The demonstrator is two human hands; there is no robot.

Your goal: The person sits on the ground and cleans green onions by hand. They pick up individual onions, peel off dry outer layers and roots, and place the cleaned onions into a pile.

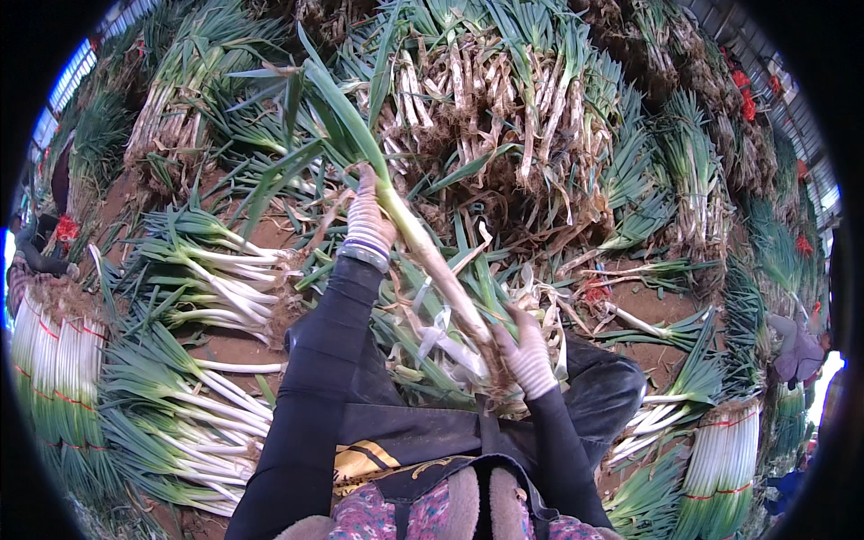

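A long green onion stalk, with dry brownish outer skin low down, slants across the middle from upper left to lower right. My left hand, in a striped knit glove, is closed around it where the leaves begin. Beside the root end is my right hand, also gloved, with its thumb against or very near the stalk. Whether its fingers grip anything cannot be made out. Peeled leaves and pale skins lie heaped beneath the stalk, between my legs.
Untrimmed onions are piled ahead. White-stemmed onions lie in rows at left, with more white stalks at right. Red-banded bundles stand at far left and right. Another person is at the right edge.
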